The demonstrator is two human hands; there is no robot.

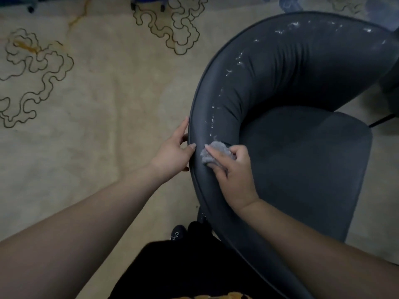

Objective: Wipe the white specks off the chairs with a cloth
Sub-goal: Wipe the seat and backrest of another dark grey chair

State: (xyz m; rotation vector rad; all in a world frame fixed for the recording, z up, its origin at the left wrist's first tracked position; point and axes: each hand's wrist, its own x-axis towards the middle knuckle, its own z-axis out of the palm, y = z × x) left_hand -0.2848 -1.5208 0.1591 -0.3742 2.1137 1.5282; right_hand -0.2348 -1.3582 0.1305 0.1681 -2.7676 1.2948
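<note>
A dark grey upholstered chair (302, 158) is occupying the right half of the head view, seen from above and behind its curved backrest. It is standing on a beige carpet (97, 126) printed with dark cloud-shaped outlines.

The cloth (212, 153), a small bunched grey piece, is lying against the top of the padded backrest at its near left section. The right hand (233, 175) is gripping the cloth, with the fingers curled over it and the index finger extending across its upper edge, and is pressing it onto the upholstery.

The left hand (174, 151) is resting on the outer edge of the backrest, just beside the cloth. Its thumb is lying on the top of the rim and its fingers are reaching along the outer face; the fingers are relaxed and are not closing around anything.

White specks (228, 72) are running in a line along the crest of the backrest, from just above the cloth up and around to the far right section, where they are densest.

At the bottom of the frame, the person's dark clothing (183, 272) and a dark shoe (178, 233) are sitting close to a chair leg (201, 214). A second thin dark leg (382, 120) is showing at the right edge, and blue objects, too blurred to identify, are lying along the top edge.
</note>
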